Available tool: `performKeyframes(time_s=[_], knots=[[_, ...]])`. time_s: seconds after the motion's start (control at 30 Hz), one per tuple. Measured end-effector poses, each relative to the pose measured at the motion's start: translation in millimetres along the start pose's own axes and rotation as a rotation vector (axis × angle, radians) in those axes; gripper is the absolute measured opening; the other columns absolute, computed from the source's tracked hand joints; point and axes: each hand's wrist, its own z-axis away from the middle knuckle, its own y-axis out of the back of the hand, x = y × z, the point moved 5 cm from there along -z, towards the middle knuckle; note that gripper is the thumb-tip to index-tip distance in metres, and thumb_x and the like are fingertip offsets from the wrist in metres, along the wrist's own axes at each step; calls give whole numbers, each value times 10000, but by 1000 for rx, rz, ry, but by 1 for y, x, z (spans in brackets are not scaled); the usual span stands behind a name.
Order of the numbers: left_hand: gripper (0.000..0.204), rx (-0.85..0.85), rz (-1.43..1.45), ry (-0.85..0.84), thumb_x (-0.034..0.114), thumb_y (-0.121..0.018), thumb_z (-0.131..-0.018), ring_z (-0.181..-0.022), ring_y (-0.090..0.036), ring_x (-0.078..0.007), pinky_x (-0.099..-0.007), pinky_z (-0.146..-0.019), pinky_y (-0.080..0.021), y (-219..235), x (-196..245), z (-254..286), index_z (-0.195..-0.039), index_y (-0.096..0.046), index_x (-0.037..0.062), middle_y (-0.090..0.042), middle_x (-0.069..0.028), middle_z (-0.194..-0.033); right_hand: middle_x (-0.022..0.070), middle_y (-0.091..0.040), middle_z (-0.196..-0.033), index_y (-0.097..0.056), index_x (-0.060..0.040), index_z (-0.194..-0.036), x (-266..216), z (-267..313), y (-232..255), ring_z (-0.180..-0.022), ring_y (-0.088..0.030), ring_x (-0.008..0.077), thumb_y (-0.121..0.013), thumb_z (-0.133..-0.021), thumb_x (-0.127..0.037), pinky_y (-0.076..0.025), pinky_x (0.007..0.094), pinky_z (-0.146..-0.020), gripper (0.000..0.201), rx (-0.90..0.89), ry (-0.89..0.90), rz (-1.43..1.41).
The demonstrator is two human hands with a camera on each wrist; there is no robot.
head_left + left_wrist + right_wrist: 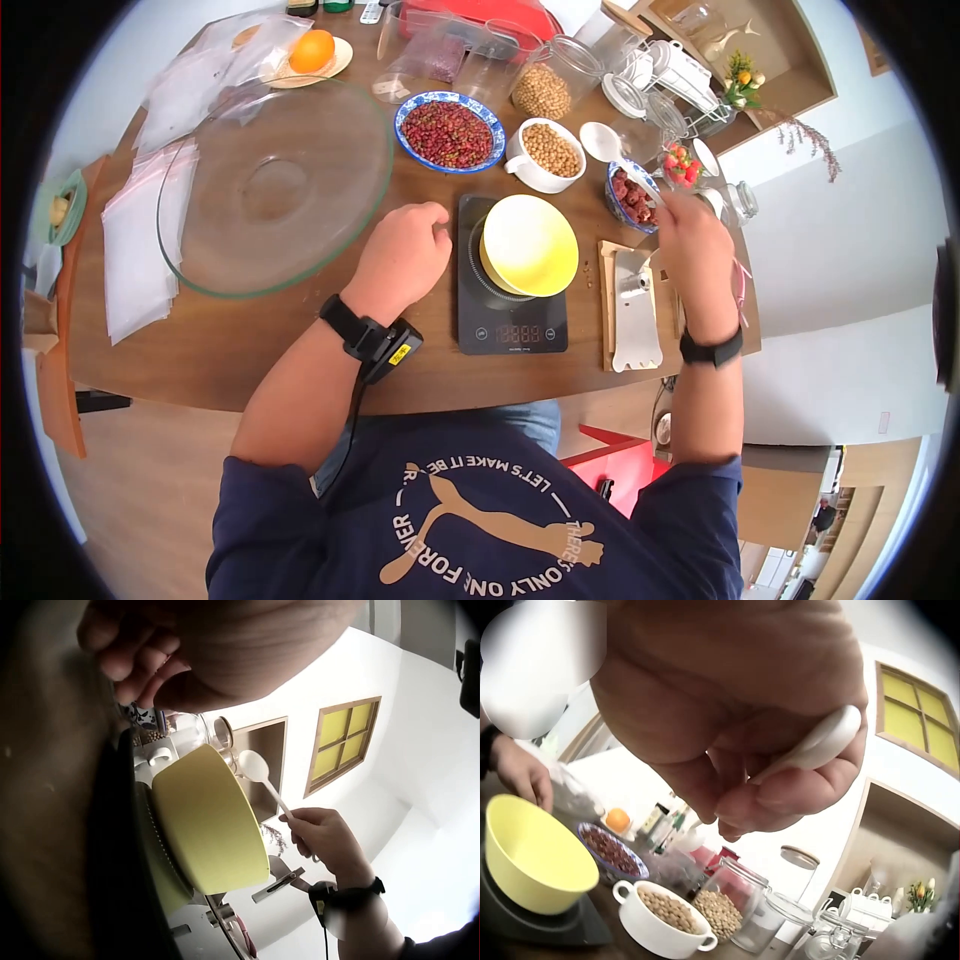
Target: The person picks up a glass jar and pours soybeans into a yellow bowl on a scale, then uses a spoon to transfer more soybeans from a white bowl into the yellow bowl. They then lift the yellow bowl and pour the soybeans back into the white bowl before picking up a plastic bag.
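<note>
Our right hand [692, 250] has its grip closed about the handle of a white spoon [255, 768], which we hold raised above the bench [400, 350]. From overhead, its handle crosses the small blue bowl [632, 197] of dark red pieces, and its scoop shows just right of the white cup [524, 172] of tan beans. We have our left hand [405, 250] just left of the scale [512, 338], its grip relaxed, fingers loosely curled around nothing; whether it touches the bench we cannot tell. The yellow bowl [530, 245] sits upright on the scale, whose digits are lit but too blurred for us to read. Beyond the scale we see a patterned bowl [450, 133] of red beans and a jar [543, 90] of tan ones. Left of our left hand lies a wide glass dish [275, 235], near some plastic bags [145, 250].
</note>
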Motion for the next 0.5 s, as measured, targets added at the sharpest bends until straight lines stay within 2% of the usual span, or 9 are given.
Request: performKeyframes(time_s=[0.07,0.17,0.3,0.4,0.5], knots=[[168,-7,6,20,65,-610,-814,-780,-633,-344,-409,-700,-498,2,-2,0,-958,-639,-18,-651,-195,-833,135,-672,-835,-691,-98,-924,-2,-24,-17,-745,-660,333,-541,-881,-158,-520,421,-629,167,-78,32,203],[152,-14,7,22,57,-611,-809,-770,-632,-341,-409,-689,-496,5,1,-3,-940,-634,-16,-652,-186,-822,125,-690,-863,-704,-98,-872,-6,-46,-38,-763,-683,305,-534,-856,-131,-540,406,-629,174,-184,61,332],[122,14,12,-10,31,-608,-799,-749,-629,-335,-401,-674,-493,6,0,-5,-911,-626,-11,-650,-167,-800,113,-704,-875,-720,-78,-819,-17,-58,-42,-800,-700,279,-549,-831,-111,-555,374,-648,175,-276,54,445],[127,10,48,23,11,-598,-792,-740,-624,-330,-394,-669,-491,6,-1,-5,-915,-626,-7,-645,-168,-804,117,-706,-859,-728,-87,-831,-17,-62,-46,-794,-702,275,-549,-833,-120,-555,370,-652,181,-268,52,437],[132,72,45,-5,2,-587,-791,-734,-620,-324,-390,-662,-489,6,-2,-4,-917,-627,-9,-642,-177,-820,117,-708,-849,-734,-95,-845,-23,-60,-49,-803,-703,274,-552,-838,-131,-555,368,-653,186,-338,38,443]])
